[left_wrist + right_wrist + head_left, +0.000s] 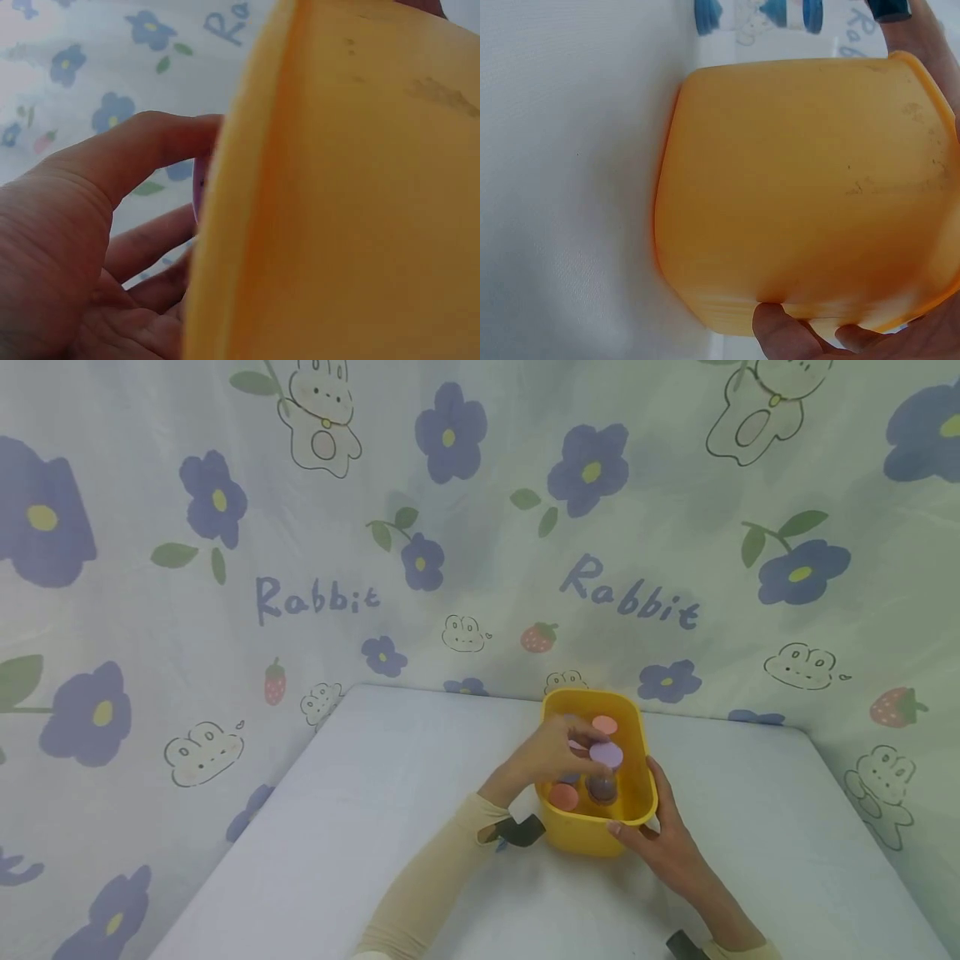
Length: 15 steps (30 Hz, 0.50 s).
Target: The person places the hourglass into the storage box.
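A yellow plastic bin stands on the white table. My left hand reaches in over its left rim and pinches a round purple-topped item between thumb and fingers. In the left wrist view only a purple sliver of that item shows, as the bin wall hides the rest. Just below the purple top is a dark, see-through round piece; whether the two are joined, I cannot tell. My right hand grips the bin's near right corner, thumb at the rim and fingers along the outer side.
Inside the bin lie more round-topped pieces, among them a pink one at the far end and an orange-red one at the near left corner. White tabletop surrounds the bin. Behind hangs a curtain printed with flowers and rabbits.
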Each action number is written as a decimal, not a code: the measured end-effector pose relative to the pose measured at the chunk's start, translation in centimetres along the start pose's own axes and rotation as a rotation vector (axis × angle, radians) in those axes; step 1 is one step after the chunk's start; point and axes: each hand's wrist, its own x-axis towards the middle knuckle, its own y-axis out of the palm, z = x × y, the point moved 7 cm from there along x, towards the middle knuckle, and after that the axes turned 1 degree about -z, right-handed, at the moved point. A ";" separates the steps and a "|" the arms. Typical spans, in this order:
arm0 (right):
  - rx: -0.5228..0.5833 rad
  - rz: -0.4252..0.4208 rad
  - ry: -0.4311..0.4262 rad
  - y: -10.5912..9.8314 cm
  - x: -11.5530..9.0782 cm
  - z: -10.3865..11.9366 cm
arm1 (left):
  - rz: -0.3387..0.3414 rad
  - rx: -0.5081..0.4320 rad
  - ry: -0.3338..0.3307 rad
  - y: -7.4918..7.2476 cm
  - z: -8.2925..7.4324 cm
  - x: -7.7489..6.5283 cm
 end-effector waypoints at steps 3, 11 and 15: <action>0.003 -0.003 -0.016 0.0 0.0 0.0 | 0.014 0.012 0.014 0.4 0.2 0.2; -0.001 -0.007 -0.026 0.0 0.1 -0.2 | 0.041 0.028 -0.025 1.1 0.8 0.2; -0.005 -0.011 -0.034 0.0 0.1 -0.3 | 0.047 0.042 -0.042 1.3 1.0 0.2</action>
